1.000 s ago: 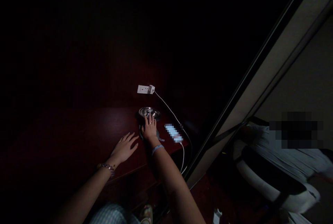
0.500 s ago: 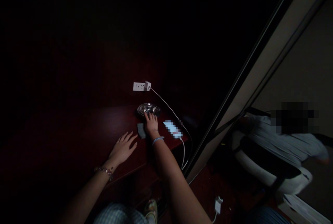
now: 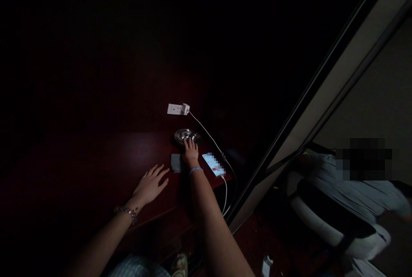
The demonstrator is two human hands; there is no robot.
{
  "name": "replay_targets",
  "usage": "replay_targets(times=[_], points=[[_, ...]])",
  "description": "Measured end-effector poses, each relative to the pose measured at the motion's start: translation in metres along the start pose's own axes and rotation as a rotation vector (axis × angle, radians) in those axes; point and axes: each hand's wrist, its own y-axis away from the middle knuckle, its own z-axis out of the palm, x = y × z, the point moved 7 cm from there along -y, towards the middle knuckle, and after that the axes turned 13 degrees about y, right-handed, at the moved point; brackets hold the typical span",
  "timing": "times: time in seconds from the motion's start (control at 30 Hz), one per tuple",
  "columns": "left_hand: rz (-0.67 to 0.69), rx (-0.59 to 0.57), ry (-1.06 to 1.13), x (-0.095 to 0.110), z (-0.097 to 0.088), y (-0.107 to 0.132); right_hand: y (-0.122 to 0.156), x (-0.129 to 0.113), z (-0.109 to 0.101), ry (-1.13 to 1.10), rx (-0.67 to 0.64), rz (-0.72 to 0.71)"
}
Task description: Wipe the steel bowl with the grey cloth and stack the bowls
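Observation:
A stack of shiny metal bowls (image 3: pixel 185 133) stands on the dark red desk (image 3: pixel 135 148), close to the wall. My right hand (image 3: pixel 191 152), with a blue band at the wrist, reaches to the near rim; its fingers are stretched out over the edge and look to touch it. Just left of that hand lies a folded grey cloth (image 3: pixel 176 163). My left hand (image 3: pixel 151 185), wearing a beaded bracelet, rests flat near the front edge with its fingers spread and holds nothing.
A lit phone (image 3: pixel 213 164) charges at the desk's right end, its white cable (image 3: pixel 206 128) running to a wall socket (image 3: pixel 174 109). A partition (image 3: pixel 309 109) rises on the right. Beyond it, a person in a grey shirt (image 3: pixel 347 191) sits on a chair.
The view has shifted slightly. The bowls and my right hand now appear a little further right, also relative to the cloth. My left hand stays flat in about the same place.

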Motion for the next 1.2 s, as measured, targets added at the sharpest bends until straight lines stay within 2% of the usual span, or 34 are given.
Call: replay_targets(times=[0.13, 0.2, 0.23, 0.37, 0.47, 0.57, 0.7, 0.9, 0.97, 1.07, 1.13, 1.2], points=[[-0.004, 0.018, 0.002, 0.002, -0.002, 0.000, 0.016, -0.002, -0.006, -0.040, 0.034, -0.009], [-0.005, 0.016, 0.005, 0.003, -0.002, 0.000, 0.035, -0.006, -0.007, -0.080, 0.073, 0.010], [-0.006, 0.016, 0.007, 0.004, -0.002, 0.000, 0.048, -0.012, -0.006, -0.097, 0.085, -0.026], [-0.007, 0.025, 0.020, 0.004, -0.001, -0.001, 0.099, -0.031, 0.009, -0.148, 0.040, -0.134], [-0.013, 0.012, 0.021, 0.005, -0.001, -0.001, 0.118, -0.028, 0.018, -0.161, -0.013, -0.157], [-0.022, -0.003, 0.019, 0.006, -0.002, 0.000, 0.111, -0.011, 0.019, -0.164, -0.026, -0.155], [-0.028, -0.008, 0.018, 0.006, -0.002, 0.000, 0.087, 0.014, 0.018, -0.177, -0.056, -0.133], [-0.026, -0.024, 0.015, 0.005, -0.003, -0.001, 0.067, 0.019, 0.028, -0.192, -0.105, -0.160], [-0.027, -0.028, 0.015, 0.004, -0.003, -0.001, 0.067, 0.018, 0.028, -0.209, -0.058, -0.183], [-0.032, -0.037, 0.017, 0.004, -0.003, -0.001, 0.076, 0.026, 0.023, -0.229, 0.100, -0.200], [-0.035, -0.042, 0.017, 0.003, -0.003, -0.001, 0.086, 0.044, 0.017, -0.213, 0.217, -0.122], [-0.036, -0.039, 0.019, 0.002, -0.002, -0.001, 0.097, 0.072, 0.012, -0.176, 0.268, 0.030]])
